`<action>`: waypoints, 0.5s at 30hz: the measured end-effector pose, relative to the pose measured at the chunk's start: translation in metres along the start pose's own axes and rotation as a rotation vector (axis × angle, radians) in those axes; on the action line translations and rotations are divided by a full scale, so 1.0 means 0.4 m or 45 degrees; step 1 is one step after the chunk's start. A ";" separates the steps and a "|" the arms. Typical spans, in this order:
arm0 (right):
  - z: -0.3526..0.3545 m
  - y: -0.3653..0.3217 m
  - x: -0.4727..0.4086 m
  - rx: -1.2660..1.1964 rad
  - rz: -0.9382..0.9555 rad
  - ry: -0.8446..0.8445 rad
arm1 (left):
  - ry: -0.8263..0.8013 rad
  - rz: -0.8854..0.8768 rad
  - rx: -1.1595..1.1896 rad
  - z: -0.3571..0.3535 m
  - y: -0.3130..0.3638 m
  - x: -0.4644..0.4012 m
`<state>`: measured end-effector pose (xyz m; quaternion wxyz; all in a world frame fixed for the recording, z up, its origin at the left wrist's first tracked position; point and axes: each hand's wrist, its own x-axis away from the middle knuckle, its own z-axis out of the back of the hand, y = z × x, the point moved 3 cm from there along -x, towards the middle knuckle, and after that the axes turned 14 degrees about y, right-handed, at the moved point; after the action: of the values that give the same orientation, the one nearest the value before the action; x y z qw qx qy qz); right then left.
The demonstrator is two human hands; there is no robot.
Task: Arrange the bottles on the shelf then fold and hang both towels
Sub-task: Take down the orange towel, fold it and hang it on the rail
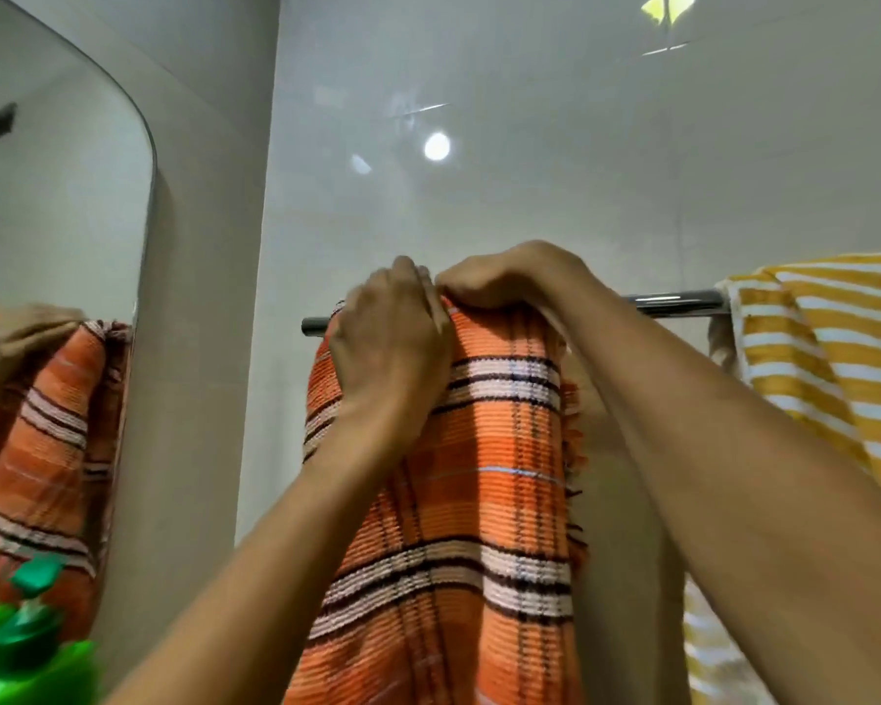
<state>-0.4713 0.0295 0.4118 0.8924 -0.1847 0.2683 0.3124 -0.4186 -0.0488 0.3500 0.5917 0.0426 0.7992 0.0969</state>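
Orange towel (484,480) draped over rail (675,301); both hands' (390,338) (509,277) grip pinches its top fold.

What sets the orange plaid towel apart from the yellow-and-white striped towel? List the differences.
The orange plaid towel has dark and white crossing bands; the yellow-and-white striped towel has plain stripes. The left hand and right hand are both at the top of the orange towel; no hand touches the striped one. The orange towel hangs near the chrome rail's left end, the striped one to its right. Both drape over that rail.
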 end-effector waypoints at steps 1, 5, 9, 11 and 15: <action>0.003 0.000 0.001 -0.006 -0.004 -0.013 | -0.041 -0.051 0.036 -0.003 -0.002 0.019; 0.004 -0.024 0.041 0.410 0.144 0.511 | -0.252 -0.222 0.154 -0.024 -0.037 0.003; -0.047 -0.068 0.116 0.472 0.425 0.955 | -0.589 -0.177 0.034 -0.084 -0.077 -0.059; -0.068 -0.054 0.119 0.464 0.429 0.958 | -0.754 -0.144 -0.002 -0.109 -0.079 -0.081; -0.030 -0.012 0.055 0.326 0.244 0.680 | -0.745 -0.078 0.322 -0.099 -0.078 -0.096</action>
<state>-0.4577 0.0300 0.3900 0.7729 -0.1203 0.5464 0.2992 -0.4437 -0.0906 0.3907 0.7891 0.1178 0.6017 -0.0375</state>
